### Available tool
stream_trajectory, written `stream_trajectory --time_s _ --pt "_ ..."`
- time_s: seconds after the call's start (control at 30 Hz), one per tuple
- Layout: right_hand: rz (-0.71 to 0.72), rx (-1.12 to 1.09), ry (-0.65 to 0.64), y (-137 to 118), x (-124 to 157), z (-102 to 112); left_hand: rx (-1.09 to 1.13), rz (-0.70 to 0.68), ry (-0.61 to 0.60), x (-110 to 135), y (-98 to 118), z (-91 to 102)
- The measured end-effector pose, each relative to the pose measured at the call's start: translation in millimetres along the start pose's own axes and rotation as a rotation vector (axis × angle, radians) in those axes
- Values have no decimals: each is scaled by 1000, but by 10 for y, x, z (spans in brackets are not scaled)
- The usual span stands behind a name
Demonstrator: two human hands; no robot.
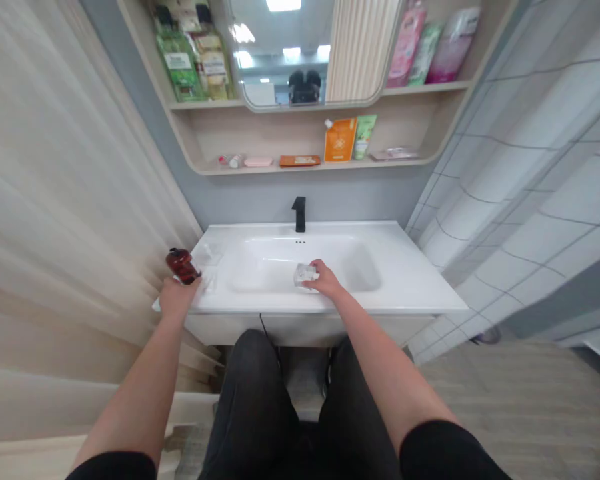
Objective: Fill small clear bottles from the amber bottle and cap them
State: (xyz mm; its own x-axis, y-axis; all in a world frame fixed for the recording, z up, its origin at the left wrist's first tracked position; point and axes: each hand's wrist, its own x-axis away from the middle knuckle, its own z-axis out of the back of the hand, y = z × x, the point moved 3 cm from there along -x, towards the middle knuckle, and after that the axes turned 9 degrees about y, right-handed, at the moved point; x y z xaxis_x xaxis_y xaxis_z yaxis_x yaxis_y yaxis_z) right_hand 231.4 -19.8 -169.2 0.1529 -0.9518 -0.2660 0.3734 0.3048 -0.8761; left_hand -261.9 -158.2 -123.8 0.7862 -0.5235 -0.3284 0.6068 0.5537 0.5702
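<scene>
My left hand [176, 298] is closed round a small dark red bottle [182, 265] and holds it tilted over the left edge of the white sink [405, 273]. My right hand [324, 281] is closed on a small clear box-like thing [305, 274] over the front of the basin. A black tap [299, 213] stands at the back of the basin. A clear small item [209, 252] lies on the sink's left ledge near the bottle.
A shelf [310, 164] above the sink carries an orange pouch [339, 140], a green tube [364, 136], a pink soap [258, 161] and flat packs. Bottles and pouches flank the mirror [305, 53]. A ribbed panel stands at the left, a tiled wall at the right.
</scene>
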Motion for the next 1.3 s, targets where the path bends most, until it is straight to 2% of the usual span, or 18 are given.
stream_trajectory --time_s 0.1,0.2,0.27,0.37,0.53,0.6,0.67,0.73,0.8,0.9,1.0,1.07,1.17,1.3 --pt "12 2 7 -5 2 3 -91 -23 34 99 29 27" --pt "4 5 3 2 -4 -1 -98 -180 116 294 121 77" --pt "-1 0 -3 6 -8 -5 -119 -302 71 431 221 64" --pt "8 -5 -1 15 -12 -9 -192 -417 -62 568 373 -18" --pt "22 13 -7 38 -4 -19 -212 -436 -136 588 450 -119" --pt "23 22 -9 39 1 -24 -123 -420 -132 606 474 -116" --pt "24 27 -17 33 5 -30 67 -419 -138 680 579 -94" --pt "30 30 -25 23 7 -33 321 -432 -197 811 798 -71" --pt "37 32 -27 13 8 -31 541 -470 -304 974 1122 -60" --pt "41 21 -33 5 9 -29 681 -597 -383 1184 1686 -56" --pt "41 15 -34 4 7 -35 674 -722 -373 1298 2162 -71" --pt "52 17 -26 -1 2 -39 627 -793 -368 1335 2390 -85" --pt "68 33 -15 -18 -4 -43 540 -877 -394 1370 2622 -105" --pt "77 41 0 -59 3 -32 417 -976 -464 1449 2799 -192"
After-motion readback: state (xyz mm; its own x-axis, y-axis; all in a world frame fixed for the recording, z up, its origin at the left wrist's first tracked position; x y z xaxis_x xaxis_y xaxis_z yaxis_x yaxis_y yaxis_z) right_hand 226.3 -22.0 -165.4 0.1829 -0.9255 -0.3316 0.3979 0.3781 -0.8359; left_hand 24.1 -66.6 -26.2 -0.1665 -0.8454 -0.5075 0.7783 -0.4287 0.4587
